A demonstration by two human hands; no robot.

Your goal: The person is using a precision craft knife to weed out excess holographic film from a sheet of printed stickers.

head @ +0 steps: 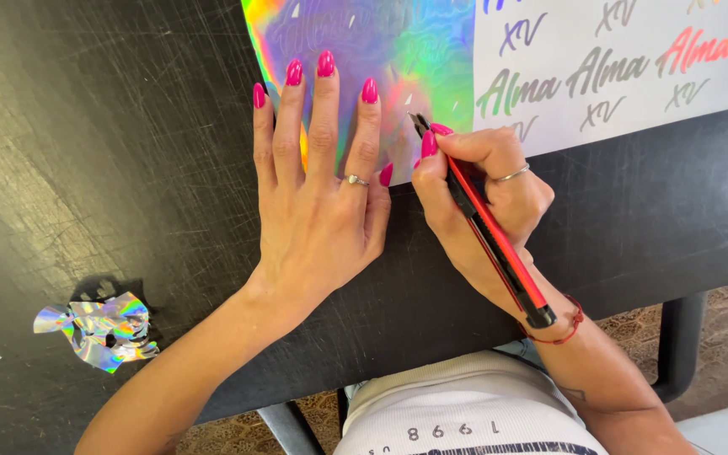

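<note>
— Pinching that red-and-black craft knife (499, 240) like a pen, aren't you? Your right hand (486, 198) has thumb and forefinger closed tight just behind the blade, and the long handle lies back across your wrist, past the red thread bracelet (568, 324).

— Why so close to the tip?

— A judgement only: a low grip steadies the point for fine cuts. The heel of that hand rests on the black table (128, 168), right at the sheet's near edge, which would brace it too.

— And your left hand (318, 198)?

— Flat, fingers spread, holding nothing. The palm sits on the table and the fingertips reach up onto the holographic sheet (364, 50), just beside the blade. It looks placed to pin the sheet so it can't slide (the foil looks slick).

— Where's the sheet itself?

— At the far edge of the table, running out of view at the top. The blade tip touches it near its lower edge. To its right, touching it, lies a white sheet of coloured script lettering (625, 67).

— Those shiny bits off to your left?

— Crumpled foil scraps (99, 329), well apart from both hands.
</note>
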